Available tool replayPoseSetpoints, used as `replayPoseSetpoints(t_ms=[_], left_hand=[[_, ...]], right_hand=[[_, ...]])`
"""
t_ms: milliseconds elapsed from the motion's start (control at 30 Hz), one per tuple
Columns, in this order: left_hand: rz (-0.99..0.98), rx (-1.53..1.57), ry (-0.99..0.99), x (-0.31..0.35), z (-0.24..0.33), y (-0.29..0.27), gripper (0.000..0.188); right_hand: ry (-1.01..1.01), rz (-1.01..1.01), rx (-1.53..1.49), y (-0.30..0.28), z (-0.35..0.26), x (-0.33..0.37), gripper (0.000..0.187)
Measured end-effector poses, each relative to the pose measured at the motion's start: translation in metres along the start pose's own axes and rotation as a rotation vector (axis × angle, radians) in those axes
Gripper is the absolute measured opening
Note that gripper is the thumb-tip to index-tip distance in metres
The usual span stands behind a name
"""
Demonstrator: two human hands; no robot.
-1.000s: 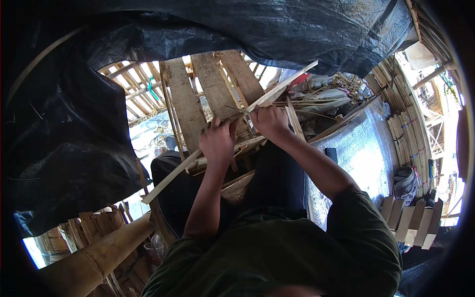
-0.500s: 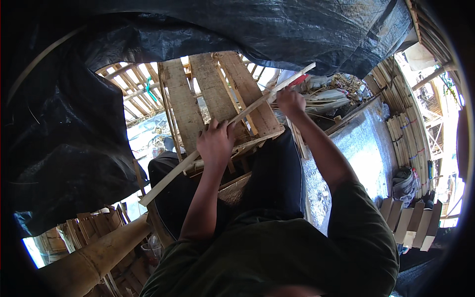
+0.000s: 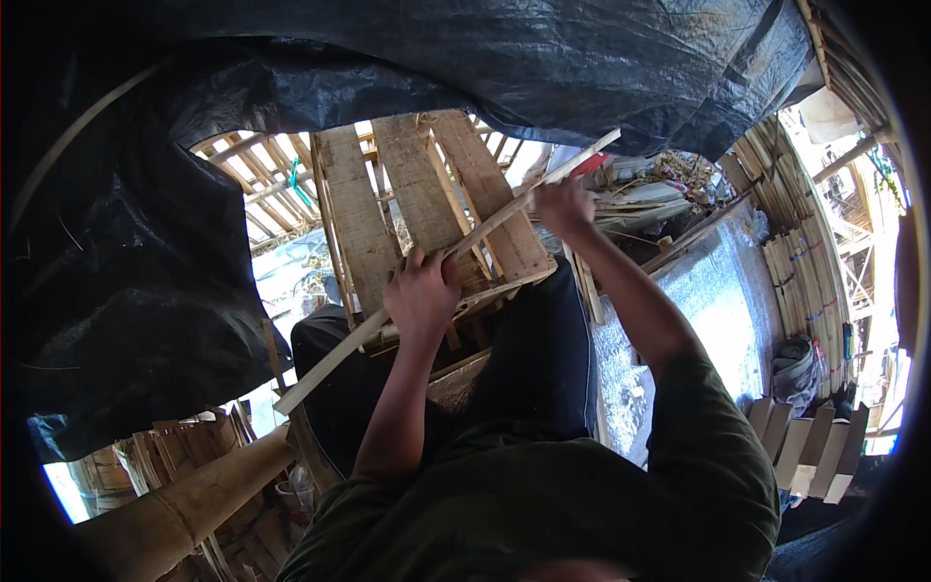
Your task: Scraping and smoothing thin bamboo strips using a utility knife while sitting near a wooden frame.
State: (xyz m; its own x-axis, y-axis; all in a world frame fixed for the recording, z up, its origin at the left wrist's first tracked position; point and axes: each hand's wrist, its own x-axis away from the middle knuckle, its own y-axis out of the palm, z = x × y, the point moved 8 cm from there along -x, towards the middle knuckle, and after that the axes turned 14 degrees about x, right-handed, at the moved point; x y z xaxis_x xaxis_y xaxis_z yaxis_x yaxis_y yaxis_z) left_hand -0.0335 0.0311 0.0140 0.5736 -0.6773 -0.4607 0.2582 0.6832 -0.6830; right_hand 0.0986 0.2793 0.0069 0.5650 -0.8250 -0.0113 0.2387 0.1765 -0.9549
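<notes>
A long pale bamboo strip (image 3: 330, 369) slants from the lower left up to the far right, across a slatted wooden bench (image 3: 417, 184) over my knees. My left hand (image 3: 422, 291) is closed around the strip at the bench's near edge. Farther along, by the bench's right side, my right hand (image 3: 564, 206) is closed at the strip's upper part; its fingers are partly hidden. Just beyond it shows something red (image 3: 589, 163), and I cannot tell whether that hand touches it.
Dark plastic sheeting (image 3: 107, 262) hangs at the left and across the top. A thick bamboo pole (image 3: 194, 500) lies at the lower left. Bundled bamboo slats (image 3: 805, 281) stand at the right, beyond a silvery sheet (image 3: 713, 291). Stacked wooden pieces (image 3: 810, 446) lie at the lower right.
My right hand has shifted slightly down and left along the strip. My left hand stays closed on it in nearly the same place. The whole view has tilted a little.
</notes>
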Motion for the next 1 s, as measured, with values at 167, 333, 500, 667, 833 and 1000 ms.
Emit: replayPoseSetpoints(t_ms=[167,333,500,667,833,1000], left_hand=[[-0.018,0.007,-0.066,-0.004,0.001,-0.003,0.023],[-0.007,-0.055,-0.056,-0.003,0.004,0.008,0.024],[-0.024,-0.046,-0.084,-0.003,-0.001,-0.001,0.025],[0.019,-0.104,-0.066,-0.003,0.001,0.005,0.025],[-0.004,-0.103,-0.061,-0.006,0.011,0.003,0.025],[0.027,-0.118,-0.072,-0.005,0.004,0.004,0.025]], right_hand=[[-0.089,-0.087,-0.104,0.019,-0.008,0.001,0.05],[0.026,0.005,-0.118,0.046,0.029,-0.028,0.05],[-0.085,0.063,-0.157,0.049,0.006,-0.01,0.047],[-0.116,0.169,-0.082,0.03,-0.009,-0.018,0.045],[-0.108,0.361,-0.092,0.029,0.024,-0.029,0.041],[-0.087,0.172,-0.084,0.029,0.006,-0.035,0.054]])
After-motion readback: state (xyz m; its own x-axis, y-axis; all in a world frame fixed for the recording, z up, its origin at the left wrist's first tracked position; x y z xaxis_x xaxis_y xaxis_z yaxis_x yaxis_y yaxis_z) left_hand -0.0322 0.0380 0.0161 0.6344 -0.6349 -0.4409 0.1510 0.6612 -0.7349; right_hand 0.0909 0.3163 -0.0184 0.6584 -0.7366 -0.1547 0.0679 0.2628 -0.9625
